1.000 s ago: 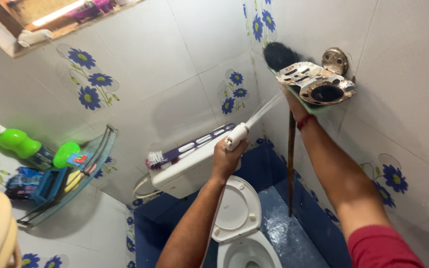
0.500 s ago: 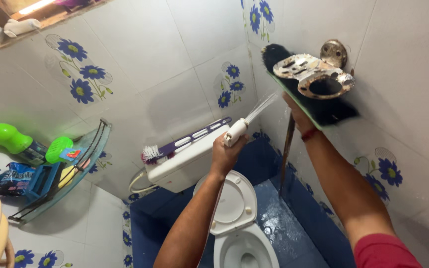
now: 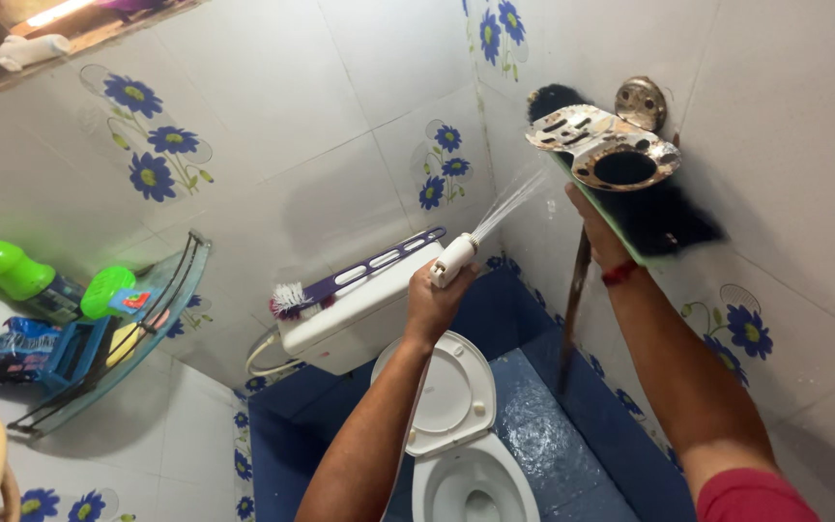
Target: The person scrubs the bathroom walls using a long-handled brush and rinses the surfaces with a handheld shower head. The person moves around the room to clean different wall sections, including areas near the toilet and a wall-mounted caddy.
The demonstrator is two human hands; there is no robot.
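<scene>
My left hand [image 3: 432,302] grips a white hand sprayer [image 3: 456,256] that shoots water up to the right, toward the tiled wall under a metal soap holder [image 3: 606,145]. My right hand [image 3: 596,230] holds a long green brush with black bristles [image 3: 669,220] against the right wall, just below and behind the soap holder. The brush's dark handle [image 3: 572,304] hangs down from my right hand. A red thread circles my right wrist.
A white toilet [image 3: 461,435] with its lid up stands below, its cistern [image 3: 359,309] carrying a purple-handled brush [image 3: 340,282]. A glass corner shelf [image 3: 118,333] at left holds green bottles and packets. The blue floor [image 3: 553,445] is wet.
The brush has slid down and to the right along the wall under the soap holder. My left hand keeps spraying, with the view shifted slightly.
</scene>
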